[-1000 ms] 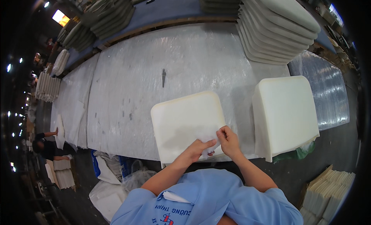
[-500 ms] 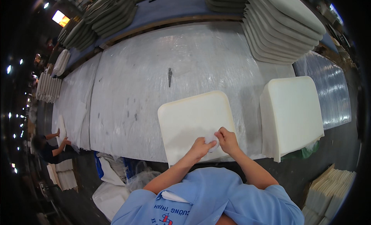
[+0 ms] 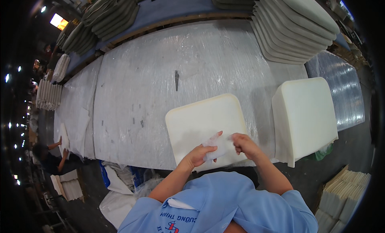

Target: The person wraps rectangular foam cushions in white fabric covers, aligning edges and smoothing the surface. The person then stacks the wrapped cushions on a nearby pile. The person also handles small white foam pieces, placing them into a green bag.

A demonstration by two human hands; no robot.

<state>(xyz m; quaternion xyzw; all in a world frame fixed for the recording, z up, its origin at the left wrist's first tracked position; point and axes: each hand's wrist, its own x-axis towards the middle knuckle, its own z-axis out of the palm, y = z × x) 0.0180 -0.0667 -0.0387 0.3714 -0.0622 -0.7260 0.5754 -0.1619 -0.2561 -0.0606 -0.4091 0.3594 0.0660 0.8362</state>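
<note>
A cream, round-cornered foam cushion pad (image 3: 204, 119) lies flat on the wrapped table at my front. Over its near part, my left hand (image 3: 196, 156) grips a small, crumpled white sheet (image 3: 218, 151), thumb on top. The sheet looks thin, but I cannot tell whether it is paper or plastic. My right hand (image 3: 245, 146) is just to its right, fingers curled and pinched together, slightly smeared. Whatever is between those fingertips is too small to make out. Farther up the table lies a small dark tool (image 3: 177, 80), touched by neither hand.
A stack of cream pads (image 3: 309, 112) stands to my right. Tall stacks of grey cushions (image 3: 288, 32) rise at the far right and far left. Clear film covers the table (image 3: 136, 88). Another person (image 3: 50, 157) handles a pad at the left. Boxed pads (image 3: 345, 197) sit at lower right.
My hands have moved apart, the right one a little to the right. The white sheet, crumpled between both hands before, now shows more opened out in my left hand.
</note>
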